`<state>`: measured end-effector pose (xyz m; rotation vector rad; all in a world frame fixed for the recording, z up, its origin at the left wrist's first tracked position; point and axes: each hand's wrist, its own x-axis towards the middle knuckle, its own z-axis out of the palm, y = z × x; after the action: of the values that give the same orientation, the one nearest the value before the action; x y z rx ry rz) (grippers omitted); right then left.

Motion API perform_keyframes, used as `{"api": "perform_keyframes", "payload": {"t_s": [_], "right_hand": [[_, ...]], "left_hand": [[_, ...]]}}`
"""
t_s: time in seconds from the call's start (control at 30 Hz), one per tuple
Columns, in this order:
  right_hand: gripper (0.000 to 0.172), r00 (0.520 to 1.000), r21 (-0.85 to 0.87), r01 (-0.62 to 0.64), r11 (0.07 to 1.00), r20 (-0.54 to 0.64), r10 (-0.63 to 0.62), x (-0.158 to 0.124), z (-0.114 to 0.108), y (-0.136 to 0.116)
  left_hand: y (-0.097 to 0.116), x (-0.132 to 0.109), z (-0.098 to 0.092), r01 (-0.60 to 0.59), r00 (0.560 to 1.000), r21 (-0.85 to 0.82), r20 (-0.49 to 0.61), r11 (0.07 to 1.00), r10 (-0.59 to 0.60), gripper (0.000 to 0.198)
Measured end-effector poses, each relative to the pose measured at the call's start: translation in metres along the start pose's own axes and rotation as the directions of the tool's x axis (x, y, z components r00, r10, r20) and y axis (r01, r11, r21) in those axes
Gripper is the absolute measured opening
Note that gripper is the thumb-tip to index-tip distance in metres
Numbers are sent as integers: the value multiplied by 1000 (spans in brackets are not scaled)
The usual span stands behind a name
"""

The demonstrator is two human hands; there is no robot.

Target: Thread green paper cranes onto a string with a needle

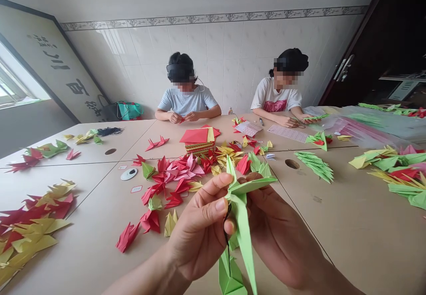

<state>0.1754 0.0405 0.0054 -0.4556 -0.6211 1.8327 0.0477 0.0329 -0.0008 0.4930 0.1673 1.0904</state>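
Both my hands hold a light green folded paper crane in front of me, its wings spread. My left hand pinches it from the left between thumb and fingers. Closed round its right side is my right hand, whose fingertips are partly hidden behind the paper. A black string runs down from my left fingers to another green folded piece hanging below. Behind my hands, red, pink and yellow folded cranes lie in a loose pile on the table.
A stack of coloured paper stands mid-table. More cranes lie at the left and right, beside a green row. Two people sit opposite, hands on paper pieces. The table has round holes.
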Motion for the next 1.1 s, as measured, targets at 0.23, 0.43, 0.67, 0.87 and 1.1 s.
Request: {"api": "perform_keyframes", "payload": {"t_s": [0.23, 0.43, 0.67, 0.87, 1.1], "right_hand": [[9, 694, -430, 679, 596, 111, -711, -7, -11, 15], [9, 795, -329, 572, 751, 0, -606, -11, -3, 11], [12, 993, -20, 88, 996, -80, -90, -3, 4, 2], [22, 937, -112, 267, 957, -201, -285, 1, 0, 2], [16, 981, -16, 27, 999, -190, -30, 2, 3, -5]], "left_hand": [[1, -3, 14, 78, 993, -182, -69, 980, -92, 22], [-1, -5, 12, 85, 991, -161, -85, 983, -100, 26], [-2, -2, 7, -60, 981, 102, -176, 993, 78, 26], [8, 5, 6, -100, 972, 407, -155, 908, 177, 19], [11, 2, 5, -112, 974, 359, -147, 927, 175, 16]]}}
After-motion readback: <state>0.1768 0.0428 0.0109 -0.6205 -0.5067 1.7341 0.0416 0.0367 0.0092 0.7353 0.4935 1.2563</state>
